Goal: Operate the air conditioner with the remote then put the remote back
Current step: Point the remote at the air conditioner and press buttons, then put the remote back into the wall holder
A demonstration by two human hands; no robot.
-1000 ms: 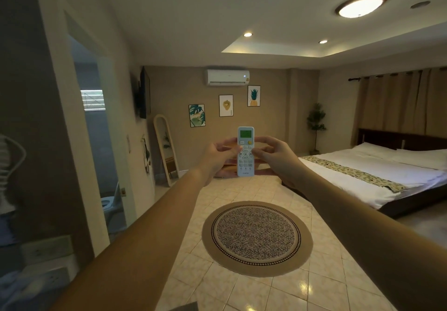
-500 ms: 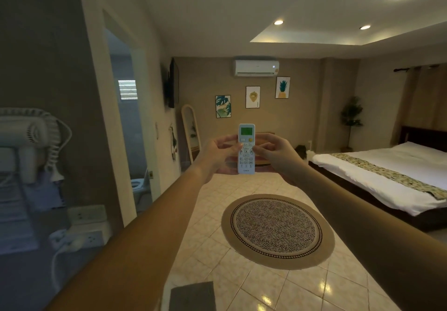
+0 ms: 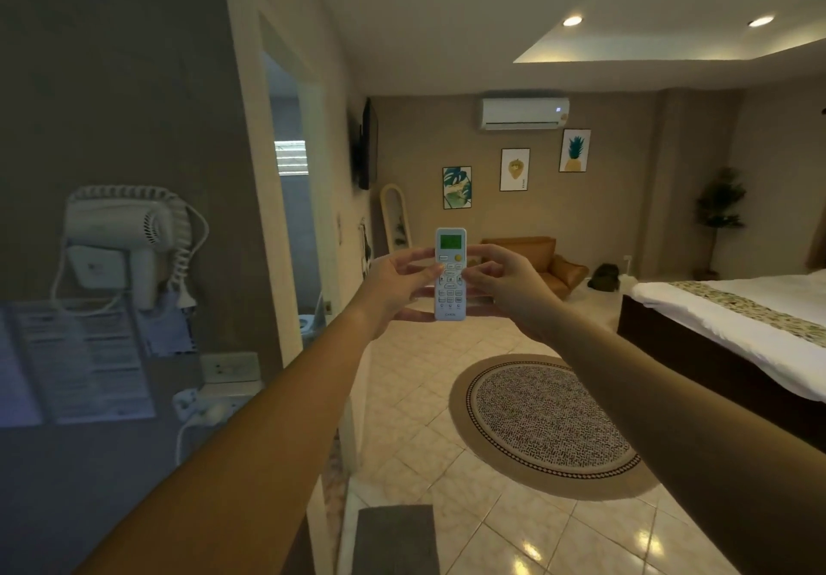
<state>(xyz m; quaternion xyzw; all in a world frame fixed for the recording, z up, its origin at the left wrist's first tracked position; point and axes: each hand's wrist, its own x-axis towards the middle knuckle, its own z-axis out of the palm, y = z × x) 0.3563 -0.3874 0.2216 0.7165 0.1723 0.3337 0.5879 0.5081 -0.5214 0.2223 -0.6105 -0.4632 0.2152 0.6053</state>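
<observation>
Round rug [image 3: 547, 422] on tiled floor [image 3: 420, 454] — bed [image 3: 733, 328] at right.

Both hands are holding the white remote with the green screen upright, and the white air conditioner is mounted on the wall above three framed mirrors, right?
Not mirrors. The head view shows three framed pictures below the white air conditioner. Both the left hand and right hand do hold the white remote upright.
</observation>
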